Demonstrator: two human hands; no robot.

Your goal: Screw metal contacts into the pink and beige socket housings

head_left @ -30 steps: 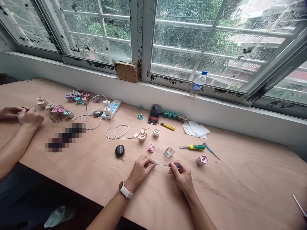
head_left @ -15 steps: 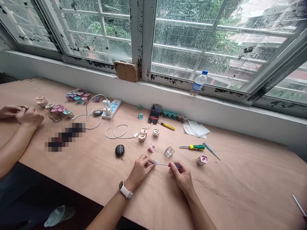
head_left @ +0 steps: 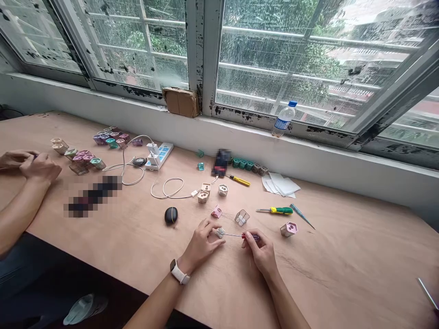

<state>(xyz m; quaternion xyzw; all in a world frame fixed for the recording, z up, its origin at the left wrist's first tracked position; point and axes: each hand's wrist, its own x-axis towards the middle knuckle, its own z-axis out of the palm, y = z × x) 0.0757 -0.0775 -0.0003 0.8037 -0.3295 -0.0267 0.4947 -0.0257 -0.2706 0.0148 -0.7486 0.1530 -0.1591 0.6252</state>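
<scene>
My left hand [head_left: 204, 243], with a pale-banded watch on its wrist, pinches a small whitish piece [head_left: 220, 233] between thumb and fingers just above the table; its exact kind is too small to make out. In my right hand [head_left: 259, 251] is a screwdriver [head_left: 235, 235] with a red and dark handle, its thin shaft pointing left and its tip at the small piece. Beyond the hands lie a pink plastic part [head_left: 216, 211] and a clear pencil sharpener case [head_left: 242, 218] with a white part inside. A pink-topped sharpener [head_left: 289, 229] stands to the right.
A green-yellow screwdriver [head_left: 281, 210], a blue pen-like tool [head_left: 302, 216] and white paper sheets [head_left: 281, 184] lie at the right. Left of my hands sits a black oval case [head_left: 171, 215]. A white cable [head_left: 171, 196] runs behind. Another person's hands [head_left: 41, 167] work at far left.
My left fingers have parted a little and turned the small piece, so more of it shows. The screwdriver and my right hand have shifted very slightly.
</scene>
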